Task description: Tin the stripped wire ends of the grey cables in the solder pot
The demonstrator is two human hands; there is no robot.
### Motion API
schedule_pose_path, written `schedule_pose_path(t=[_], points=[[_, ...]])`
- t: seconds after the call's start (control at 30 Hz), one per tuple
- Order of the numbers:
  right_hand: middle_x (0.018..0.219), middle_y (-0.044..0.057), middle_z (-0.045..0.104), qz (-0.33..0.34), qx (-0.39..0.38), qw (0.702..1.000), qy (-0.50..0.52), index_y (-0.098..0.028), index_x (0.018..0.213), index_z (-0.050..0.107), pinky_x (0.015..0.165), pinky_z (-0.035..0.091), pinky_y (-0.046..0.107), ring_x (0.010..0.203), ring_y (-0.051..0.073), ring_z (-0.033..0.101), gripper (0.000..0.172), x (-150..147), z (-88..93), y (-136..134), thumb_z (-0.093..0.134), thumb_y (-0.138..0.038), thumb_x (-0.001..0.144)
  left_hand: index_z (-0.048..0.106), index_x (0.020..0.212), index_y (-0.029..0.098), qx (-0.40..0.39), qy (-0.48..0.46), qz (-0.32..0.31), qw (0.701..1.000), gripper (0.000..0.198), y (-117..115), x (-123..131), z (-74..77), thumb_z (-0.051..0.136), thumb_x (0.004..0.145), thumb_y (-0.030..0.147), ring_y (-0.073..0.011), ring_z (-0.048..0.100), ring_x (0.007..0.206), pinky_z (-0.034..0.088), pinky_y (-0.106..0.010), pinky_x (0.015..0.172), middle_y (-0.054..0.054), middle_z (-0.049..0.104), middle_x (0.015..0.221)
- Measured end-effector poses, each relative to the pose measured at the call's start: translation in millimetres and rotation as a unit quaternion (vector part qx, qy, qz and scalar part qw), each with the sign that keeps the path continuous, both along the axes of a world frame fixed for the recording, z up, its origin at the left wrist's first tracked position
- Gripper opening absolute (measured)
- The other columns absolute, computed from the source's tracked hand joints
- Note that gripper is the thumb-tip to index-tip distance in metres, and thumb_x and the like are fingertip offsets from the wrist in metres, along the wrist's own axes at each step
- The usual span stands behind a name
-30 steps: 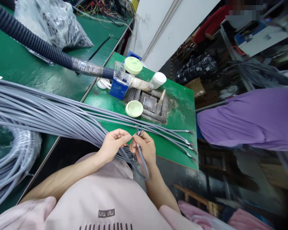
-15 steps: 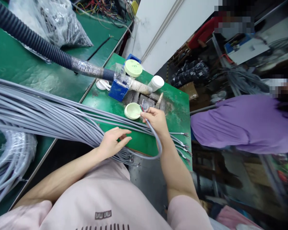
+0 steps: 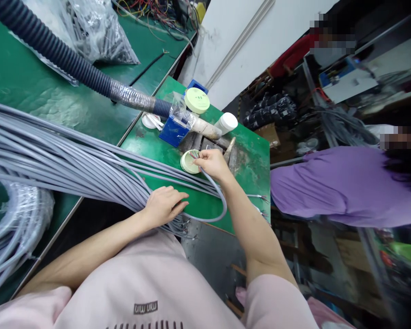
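My right hand (image 3: 212, 163), grip pinched on the cable (image 3: 223, 203) end, half hides the dish (image 3: 186, 162); wire tips blur. Left hand (image 3: 164, 205), at 7 o'clock, lies open on the bundle (image 3: 71, 160).

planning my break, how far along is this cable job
Looks done: a few grey cables with bared ends lie apart on the small green table. In hand: the right hand pinches one grey cable, its coloured tips at the pale green round dish. Left, likely: the thick grey cable bundle under the left hand.
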State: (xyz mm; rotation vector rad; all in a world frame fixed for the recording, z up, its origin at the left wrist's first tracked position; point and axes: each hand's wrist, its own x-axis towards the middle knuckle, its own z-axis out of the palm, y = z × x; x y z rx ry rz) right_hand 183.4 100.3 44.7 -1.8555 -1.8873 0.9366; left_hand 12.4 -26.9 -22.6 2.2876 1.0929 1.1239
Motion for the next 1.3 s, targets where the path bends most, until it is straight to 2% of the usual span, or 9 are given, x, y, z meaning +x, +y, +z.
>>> schedule_pose_path(t=[0.17,0.27,0.37,0.47,0.57,0.67,0.93,1.17,1.3], points=[[0.038,-0.005,0.049,0.008,0.002,0.999,-0.037,-0.018,0.045,0.045,0.044,0.027,0.021,0.042,0.008,0.044,0.023,-3.5,1.0,0.4,0.061,-0.019,0.062,0.065,0.1,0.017,-0.021,-0.009,-0.008,1.0,0.026,-0.4,0.0,-0.8,0.046,0.093,0.033,-0.0157,0.056,0.066,0.037,-0.029,0.061,-0.004,0.067,0.071],[0.038,-0.005,0.049,-0.002,0.004,1.0,0.009,-0.018,0.044,0.045,0.042,0.026,0.021,0.039,0.008,0.043,0.025,0.0,8.6,-2.3,0.062,-0.02,0.061,0.066,0.099,0.017,-0.02,-0.01,-0.007,1.0,0.026,-0.4,-0.4,0.2,0.046,0.093,0.033,-0.0156,0.056,0.065,0.036,-0.029,0.061,-0.004,0.066,0.07],[0.039,-0.004,0.052,-0.051,0.011,0.994,0.096,-0.018,0.046,0.047,0.041,0.028,0.021,0.037,0.007,0.042,0.025,14.4,21.6,-3.8,0.066,-0.024,0.061,0.066,0.097,0.016,-0.007,-0.002,-0.003,1.0,0.025,-0.1,-0.6,0.9,0.047,0.093,0.032,-0.0151,0.055,0.063,0.036,-0.029,0.06,-0.004,0.066,0.068],[0.037,-0.003,0.052,-0.143,0.012,0.979,0.147,-0.017,0.048,0.05,0.038,0.027,0.02,0.034,0.006,0.041,0.022,37.5,28.0,0.8,0.069,-0.023,0.058,0.066,0.096,0.016,0.009,0.002,0.0,1.0,0.024,0.2,-0.2,0.1,0.048,0.093,0.031,-0.0149,0.054,0.063,0.036,-0.028,0.06,-0.003,0.066,0.068],[0.035,-0.003,0.051,-0.218,-0.002,0.962,0.165,-0.016,0.047,0.051,0.036,0.025,0.019,0.031,0.005,0.038,0.02,59.8,21.2,10.4,0.068,-0.02,0.056,0.066,0.096,0.016,0.015,0.002,0.002,1.0,0.022,0.3,0.2,-1.7,0.049,0.092,0.03,-0.0149,0.054,0.064,0.036,-0.029,0.06,-0.003,0.066,0.069],[0.034,-0.003,0.051,-0.244,-0.013,0.956,0.164,-0.016,0.047,0.051,0.034,0.022,0.019,0.029,0.005,0.035,0.019,74.6,8.4,20.3,0.067,-0.019,0.056,0.065,0.096,0.017,0.017,0.002,0.0,1.0,0.021,0.4,0.4,-2.8,0.049,0.092,0.029,-0.0147,0.054,0.064,0.036,-0.029,0.061,-0.003,0.067,0.07],[0.032,-0.003,0.05,-0.26,-0.02,0.955,0.144,-0.016,0.046,0.05,0.032,0.019,0.019,0.026,0.004,0.033,0.02,85.2,-10.2,35.1,0.068,-0.017,0.056,0.065,0.096,0.018,0.029,0.008,0.002,1.0,0.018,0.4,0.6,-2.2,0.05,0.092,0.027,-0.0145,0.055,0.063,0.036,-0.029,0.06,-0.002,0.066,0.069],[0.03,-0.003,0.049,-0.258,-0.018,0.958,0.126,-0.016,0.045,0.05,0.031,0.019,0.019,0.025,0.004,0.033,0.02,83.1,-17.9,40.3,0.066,-0.014,0.056,0.065,0.095,0.018,0.032,0.01,-0.001,0.999,0.017,0.3,1.0,-2.6,0.05,0.091,0.027,-0.0145,0.055,0.064,0.036,-0.029,0.06,-0.002,0.066,0.069],[0.03,-0.003,0.048,-0.254,-0.016,0.958,0.131,-0.015,0.044,0.05,0.031,0.019,0.019,0.025,0.004,0.033,0.02,80.1,-14.2,40.3,0.065,-0.011,0.057,0.065,0.094,0.018,0.03,0.006,-0.004,1.0,0.017,0.5,1.0,-3.0,0.051,0.091,0.026,-0.0144,0.054,0.064,0.036,-0.029,0.06,-0.002,0.067,0.069]])
